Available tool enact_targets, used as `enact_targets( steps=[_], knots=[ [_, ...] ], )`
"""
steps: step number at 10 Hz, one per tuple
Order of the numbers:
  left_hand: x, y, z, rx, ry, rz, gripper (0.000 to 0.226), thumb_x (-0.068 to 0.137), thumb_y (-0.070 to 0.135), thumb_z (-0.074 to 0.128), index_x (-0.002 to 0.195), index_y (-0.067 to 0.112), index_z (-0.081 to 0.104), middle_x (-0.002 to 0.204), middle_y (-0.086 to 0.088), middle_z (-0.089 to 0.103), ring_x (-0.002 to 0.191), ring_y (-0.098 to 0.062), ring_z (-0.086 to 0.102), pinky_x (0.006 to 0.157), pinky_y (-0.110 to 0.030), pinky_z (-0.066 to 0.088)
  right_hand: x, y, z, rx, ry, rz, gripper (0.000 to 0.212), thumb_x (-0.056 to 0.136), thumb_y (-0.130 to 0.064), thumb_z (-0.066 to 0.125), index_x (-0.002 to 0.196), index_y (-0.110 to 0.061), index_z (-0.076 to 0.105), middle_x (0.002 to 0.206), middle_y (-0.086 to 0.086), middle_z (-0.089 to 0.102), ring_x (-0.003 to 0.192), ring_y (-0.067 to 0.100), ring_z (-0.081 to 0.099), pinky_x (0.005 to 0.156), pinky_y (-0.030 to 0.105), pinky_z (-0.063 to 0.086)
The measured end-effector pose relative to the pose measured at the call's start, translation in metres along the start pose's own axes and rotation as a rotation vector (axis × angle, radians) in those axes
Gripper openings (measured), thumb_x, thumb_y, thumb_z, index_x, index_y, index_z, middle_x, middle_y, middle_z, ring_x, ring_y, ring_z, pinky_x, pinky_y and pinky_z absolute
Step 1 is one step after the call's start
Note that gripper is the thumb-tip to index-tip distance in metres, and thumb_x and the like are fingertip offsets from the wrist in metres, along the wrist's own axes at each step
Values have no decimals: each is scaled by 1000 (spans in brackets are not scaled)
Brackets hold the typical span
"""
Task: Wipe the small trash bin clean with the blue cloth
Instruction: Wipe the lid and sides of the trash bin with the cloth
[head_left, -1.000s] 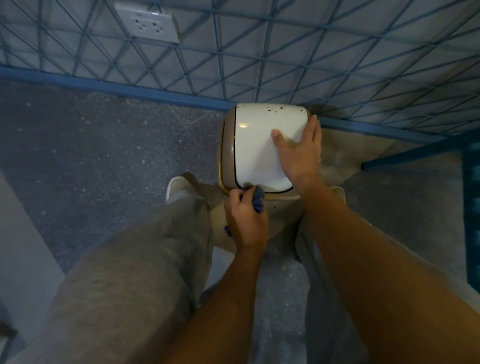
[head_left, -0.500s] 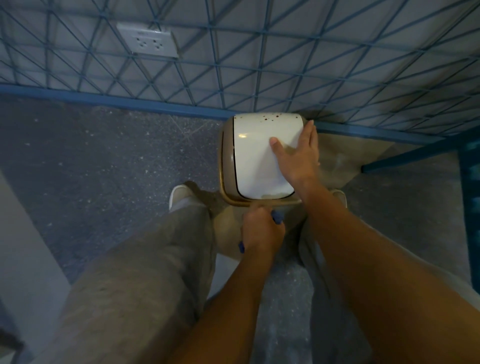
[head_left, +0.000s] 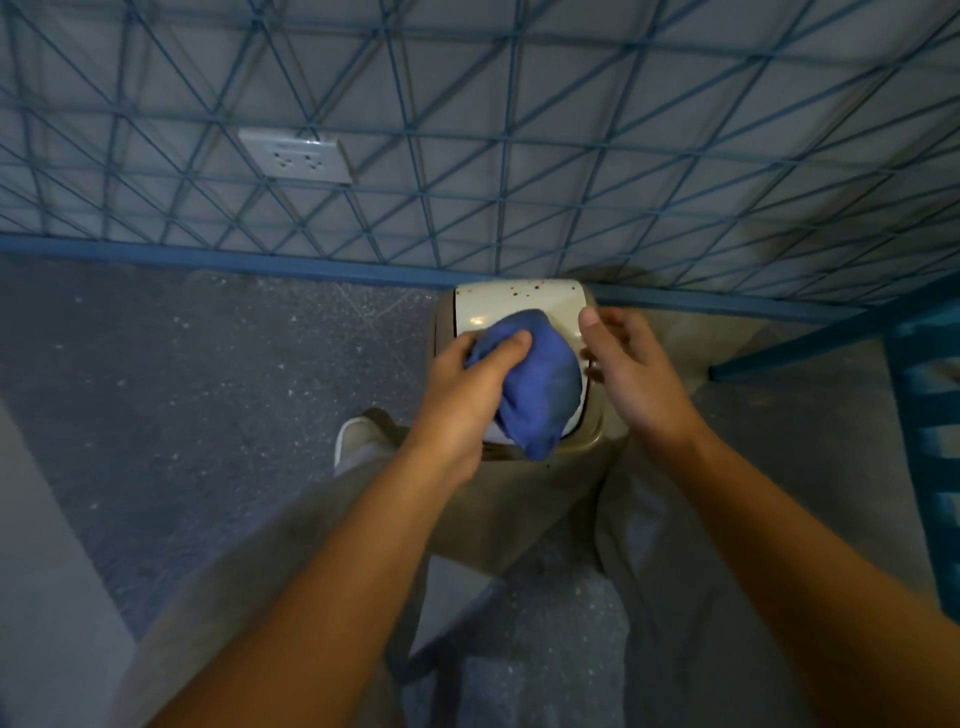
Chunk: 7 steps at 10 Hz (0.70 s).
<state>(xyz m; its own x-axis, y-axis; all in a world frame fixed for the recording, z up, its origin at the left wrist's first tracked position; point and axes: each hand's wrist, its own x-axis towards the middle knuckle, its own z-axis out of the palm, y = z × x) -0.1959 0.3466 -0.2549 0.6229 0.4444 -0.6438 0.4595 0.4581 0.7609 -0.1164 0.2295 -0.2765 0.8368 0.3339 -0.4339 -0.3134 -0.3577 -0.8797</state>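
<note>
I fear tipping: my left hand (head_left: 457, 400) clenches the bunched blue cloth (head_left: 540, 384) atop the small white-lidded beige trash bin (head_left: 519, 301); my right hand (head_left: 634, 379), fingers loosely curled beside it, isn't bracing.

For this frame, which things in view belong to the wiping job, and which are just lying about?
In the job: small trash bin, brown specks on its lid; blue cloth, gripped by the left hand over that lid; right hand by the bin's right edge.
Just there: wall socket; white shoe; blue frame at right.
</note>
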Motion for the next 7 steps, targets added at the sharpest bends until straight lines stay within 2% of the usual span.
enact_targets(
  steps=[1, 2, 3, 4, 5, 6, 7],
  knots=[
    [3, 14, 1, -82, -33, 14, 22, 85, 21, 61, 100, 4, 61, 97, -17, 67, 92, -25, 65, 82, -34, 53, -7, -8, -1, 260, -244, 50, 52, 86, -45, 48, 118, -4, 54, 110, 11, 66, 102, 18, 65, 82, 25, 54],
    [10, 14, 0, -18, -10, 57, 20, 83, 26, 63, 83, 6, 60, 84, -13, 65, 84, -24, 64, 79, -34, 52, -5, -16, 4, 414, -319, 107, 60, 81, -41, 54, 126, -1, 49, 124, 20, 60, 114, 25, 61, 94, 31, 52],
    [14, 13, 3, 104, -8, 184, 24, 85, 26, 61, 81, 3, 57, 71, -9, 59, 69, -16, 59, 65, -24, 50, 0, -17, 4, 508, -402, 143, 56, 85, -42, 52, 121, 1, 54, 119, 22, 62, 111, 24, 63, 93, 28, 52],
    [17, 15, 5, 245, -52, 369, 24, 86, 25, 60, 80, 1, 61, 71, -11, 60, 68, -14, 57, 63, -26, 47, 5, -25, -1, 451, -393, 244, 57, 79, -42, 49, 116, 1, 58, 103, 16, 68, 95, 18, 68, 83, 23, 56],
    [25, 19, -3, 357, -50, 465, 16, 84, 34, 59, 80, 20, 65, 84, 4, 61, 78, -3, 58, 71, -15, 46, 4, -13, -19, 555, -364, 142, 46, 86, -30, 43, 98, 8, 65, 80, 16, 67, 92, 23, 68, 81, 27, 54],
    [46, 16, -27, 530, 104, 429, 30, 82, 46, 58, 106, 28, 60, 117, 1, 50, 104, -9, 53, 91, -23, 44, 19, -18, -24, 296, -312, 155, 50, 93, -38, 38, 84, -5, 74, 81, 12, 73, 78, 16, 69, 68, 20, 52],
    [62, 3, -43, 697, 132, 178, 81, 73, 52, 66, 140, 21, 31, 147, -5, 27, 133, -23, 34, 105, -39, 34, 50, -19, -28, 713, -173, 177, 45, 90, -43, 45, 106, -6, 66, 101, 10, 71, 97, 18, 67, 91, 27, 52]
  ],
)
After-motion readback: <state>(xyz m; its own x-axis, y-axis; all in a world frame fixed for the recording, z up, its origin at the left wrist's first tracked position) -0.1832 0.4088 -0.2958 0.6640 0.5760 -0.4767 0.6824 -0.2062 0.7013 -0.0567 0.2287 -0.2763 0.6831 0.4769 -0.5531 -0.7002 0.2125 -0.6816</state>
